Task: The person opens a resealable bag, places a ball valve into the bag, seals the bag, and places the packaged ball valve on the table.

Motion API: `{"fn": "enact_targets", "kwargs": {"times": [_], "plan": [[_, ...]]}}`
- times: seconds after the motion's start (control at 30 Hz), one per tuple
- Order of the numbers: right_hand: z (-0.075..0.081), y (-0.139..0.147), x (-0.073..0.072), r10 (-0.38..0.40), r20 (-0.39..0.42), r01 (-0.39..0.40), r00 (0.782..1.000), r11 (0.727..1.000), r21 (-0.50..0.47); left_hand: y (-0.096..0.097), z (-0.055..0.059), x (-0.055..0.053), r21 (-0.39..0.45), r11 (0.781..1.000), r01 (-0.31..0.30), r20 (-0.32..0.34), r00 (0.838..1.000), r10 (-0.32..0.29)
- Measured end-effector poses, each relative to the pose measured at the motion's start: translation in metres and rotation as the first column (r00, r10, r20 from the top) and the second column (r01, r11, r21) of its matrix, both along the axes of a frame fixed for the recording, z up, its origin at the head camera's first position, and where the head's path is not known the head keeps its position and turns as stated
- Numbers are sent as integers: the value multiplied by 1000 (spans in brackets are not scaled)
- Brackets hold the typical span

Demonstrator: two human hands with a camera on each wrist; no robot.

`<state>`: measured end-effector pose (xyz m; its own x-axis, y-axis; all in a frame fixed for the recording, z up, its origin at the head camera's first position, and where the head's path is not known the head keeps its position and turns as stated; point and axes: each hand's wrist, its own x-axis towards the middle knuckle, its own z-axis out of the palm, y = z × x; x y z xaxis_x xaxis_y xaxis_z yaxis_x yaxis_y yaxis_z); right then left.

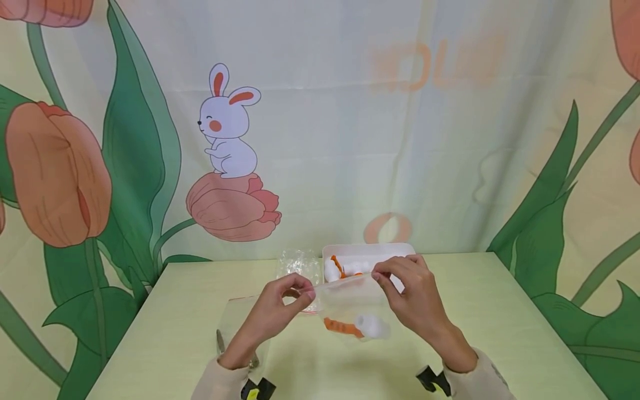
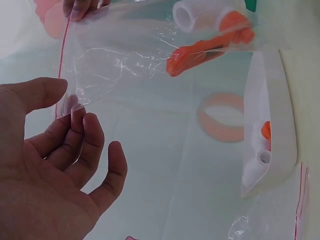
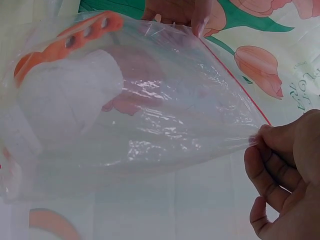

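A clear zip bag (image 1: 350, 297) with a red line along its mouth hangs between both hands, mouth up. My left hand (image 1: 275, 305) pinches one upper corner between thumb and fingers. The other corner is gripped by thumb and fingertips of my right hand (image 1: 415, 291). Low inside the bag lie an orange strip with holes (image 3: 70, 42) and a white tubular plastic piece (image 2: 200, 14), close together. In the right wrist view the bag's film stretches toward the right fingertips.
Behind the bag stands a white tray (image 1: 370, 248) with white and orange pieces in it. Left of it lies a crumpled clear bag (image 1: 300, 264). Another flat clear bag (image 1: 237, 314) and a metal object (image 1: 220, 340), partly hidden, lie by the left wrist. A printed curtain (image 1: 325, 139) hangs behind the table.
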<state>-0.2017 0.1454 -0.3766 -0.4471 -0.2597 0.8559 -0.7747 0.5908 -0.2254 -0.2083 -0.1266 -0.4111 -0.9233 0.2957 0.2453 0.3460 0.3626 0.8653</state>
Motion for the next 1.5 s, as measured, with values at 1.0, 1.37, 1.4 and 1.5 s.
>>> {"fn": "enact_targets", "kwargs": {"times": [1.0,1.37,1.4,1.5], "plan": [[-3,5,2,4,26,-4,1000,1000,-7,-9,-2,3,-4,1000,-11,-147,989,10],[-14,3,0,10,-17,-9,1000,998,65,-20,3,14,10,997,-76,-117,990,77],[-15,2,0,13,-20,-11,1000,997,71,-21,2,16,13,997,-74,-119,990,75],[-18,0,1,22,-20,-21,1000,996,85,-25,1,19,18,997,-71,-122,990,72]]}}
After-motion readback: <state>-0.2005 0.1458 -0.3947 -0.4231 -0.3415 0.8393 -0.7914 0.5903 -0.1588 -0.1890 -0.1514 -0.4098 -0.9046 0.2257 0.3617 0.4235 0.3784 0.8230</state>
